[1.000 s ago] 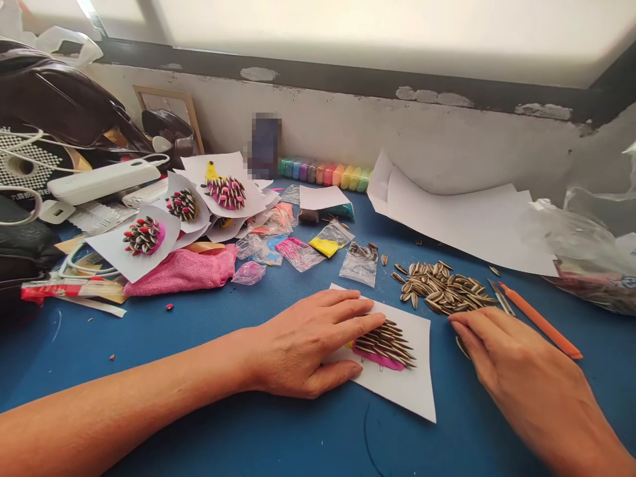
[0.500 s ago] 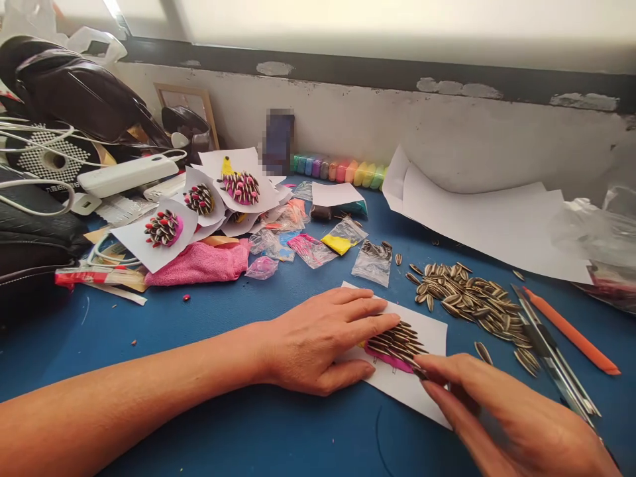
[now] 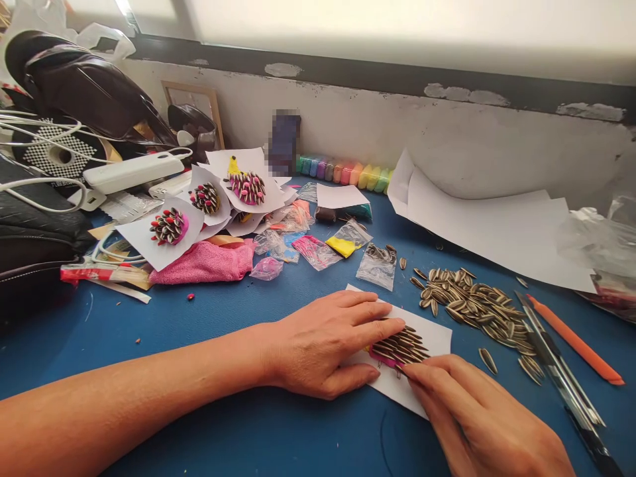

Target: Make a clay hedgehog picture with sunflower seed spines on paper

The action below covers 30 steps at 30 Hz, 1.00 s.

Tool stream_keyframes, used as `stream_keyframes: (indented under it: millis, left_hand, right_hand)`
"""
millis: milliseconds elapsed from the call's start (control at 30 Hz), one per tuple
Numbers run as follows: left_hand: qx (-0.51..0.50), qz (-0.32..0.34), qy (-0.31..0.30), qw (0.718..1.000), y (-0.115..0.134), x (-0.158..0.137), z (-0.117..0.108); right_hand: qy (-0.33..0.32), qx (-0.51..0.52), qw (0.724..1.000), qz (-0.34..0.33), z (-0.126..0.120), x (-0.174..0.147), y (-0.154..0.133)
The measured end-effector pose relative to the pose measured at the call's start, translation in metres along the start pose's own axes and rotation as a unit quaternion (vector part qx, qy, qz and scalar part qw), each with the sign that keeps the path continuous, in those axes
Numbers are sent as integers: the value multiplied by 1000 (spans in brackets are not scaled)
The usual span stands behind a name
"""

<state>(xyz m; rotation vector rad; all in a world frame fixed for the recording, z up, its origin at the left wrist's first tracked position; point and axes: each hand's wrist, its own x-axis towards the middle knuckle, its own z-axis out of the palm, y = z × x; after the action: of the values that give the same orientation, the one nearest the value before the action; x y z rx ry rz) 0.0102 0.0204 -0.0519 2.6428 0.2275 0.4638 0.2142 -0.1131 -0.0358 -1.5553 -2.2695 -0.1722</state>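
A white paper sheet [image 3: 439, 335] carries a pink clay shape [image 3: 381, 358] thickly set with rows of striped sunflower seeds [image 3: 405, 342]. A yellow bit and small drawn legs show at its edges. My left hand [image 3: 332, 344] lies flat across the sheet's left part, fingers spread, covering some of the shape. At the clay's lower right edge, my right hand [image 3: 479, 404] pinches a sunflower seed between thumb and index finger; the fingertips hide most of that seed. Just beyond the sheet lies a loose pile of sunflower seeds [image 3: 472, 306].
Pens [image 3: 559, 354] and an orange marker [image 3: 576, 339] lie at the right. Small clay bags [image 3: 345, 246], finished seed pictures [image 3: 171, 228] and a pink cloth [image 3: 203, 262] sit further back. Larger paper sheets [image 3: 491, 222] curl against the wall. Cables and black bags crowd the left.
My right hand has moved left, bringing the pinched seed to the clay's lower edge. The left hand stays on the sheet. The whole view has shifted slightly.
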Motion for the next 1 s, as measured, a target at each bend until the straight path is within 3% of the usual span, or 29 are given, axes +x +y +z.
stream_keyframes:
  millis: [167,400,1000]
  left_hand:
    - [-2,2,1,1000,0,0,1]
    - [-2,9,9,1000,1,0,0]
    - [7,14,15,1000,0,0,-1]
  right_hand:
    - [19,-21,1000,-8,1,0,1]
    - [-17,-48,999,-8,-1,0,2]
    - [-23,-110,994,-2,3,5,-5]
